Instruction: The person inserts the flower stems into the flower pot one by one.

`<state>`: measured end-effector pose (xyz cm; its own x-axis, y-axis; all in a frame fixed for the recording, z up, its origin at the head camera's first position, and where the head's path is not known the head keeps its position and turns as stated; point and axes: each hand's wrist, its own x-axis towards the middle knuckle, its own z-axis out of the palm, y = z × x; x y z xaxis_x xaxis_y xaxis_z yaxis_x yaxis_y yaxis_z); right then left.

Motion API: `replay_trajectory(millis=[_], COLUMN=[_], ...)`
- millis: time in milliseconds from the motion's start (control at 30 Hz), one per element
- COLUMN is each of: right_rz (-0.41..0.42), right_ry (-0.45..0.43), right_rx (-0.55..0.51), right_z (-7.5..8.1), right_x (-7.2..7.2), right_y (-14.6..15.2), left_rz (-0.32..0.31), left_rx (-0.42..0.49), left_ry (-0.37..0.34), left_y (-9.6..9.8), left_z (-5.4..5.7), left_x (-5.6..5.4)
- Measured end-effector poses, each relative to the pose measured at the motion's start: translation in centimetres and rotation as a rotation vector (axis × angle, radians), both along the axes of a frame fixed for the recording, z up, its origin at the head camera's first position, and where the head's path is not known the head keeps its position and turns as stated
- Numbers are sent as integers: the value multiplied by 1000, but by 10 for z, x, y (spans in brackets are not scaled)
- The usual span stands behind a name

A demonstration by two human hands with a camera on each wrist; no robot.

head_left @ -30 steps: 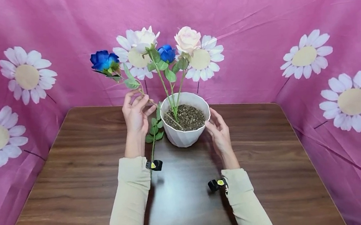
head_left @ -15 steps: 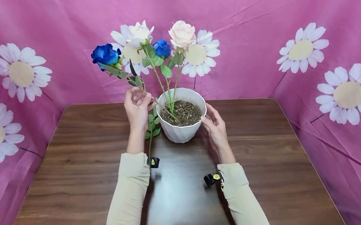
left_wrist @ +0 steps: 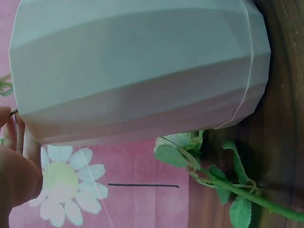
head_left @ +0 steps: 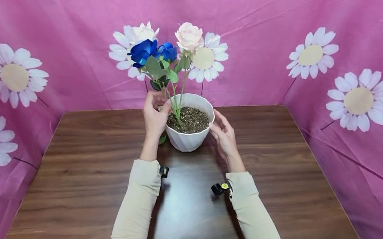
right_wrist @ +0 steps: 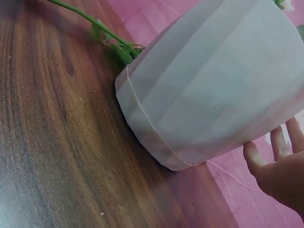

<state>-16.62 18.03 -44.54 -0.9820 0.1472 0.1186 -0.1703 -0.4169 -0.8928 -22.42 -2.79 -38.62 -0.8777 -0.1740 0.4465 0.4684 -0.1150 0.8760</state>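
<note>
In the head view my left hand is at the left rim of a white faceted flowerpot and pinches the thin stem of a blue rose. A bit of that dark stem shows between thumb and finger in the left wrist view; its lower end cannot be made out. My right hand rests against the pot's right side, thumb near the rim, fingers fairly straight. Soil fills the pot. A smaller blue rose, a white rose and a pale pink rose stand in it.
A green leafy stem lies on the brown wooden table left of the pot, mostly hidden by my left arm in the head view. Pink cloth printed with large white daisies hangs behind and at both sides.
My left hand has moved right to the pot's rim, swinging the blue rose from far left to beside the other roses, its stem now more upright. My right hand stays at the pot.
</note>
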Motion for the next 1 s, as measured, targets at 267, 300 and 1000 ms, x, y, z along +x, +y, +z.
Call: replay_trajectory(millis=[267, 300, 1000], right_rz=[22, 19, -10], right_ry=[-9, -10, -6], right_rx=[-29, -24, 7], right_z=[-1, -1, -1], right_x=[0, 1, 2], right_y=[-4, -3, 0], left_rz=[75, 88, 182], left_rx=[-281, -311, -543], left_ry=[-35, -35, 217], left_y=[3, 5, 20], left_z=[4, 4, -12], left_x=[7, 8, 5])
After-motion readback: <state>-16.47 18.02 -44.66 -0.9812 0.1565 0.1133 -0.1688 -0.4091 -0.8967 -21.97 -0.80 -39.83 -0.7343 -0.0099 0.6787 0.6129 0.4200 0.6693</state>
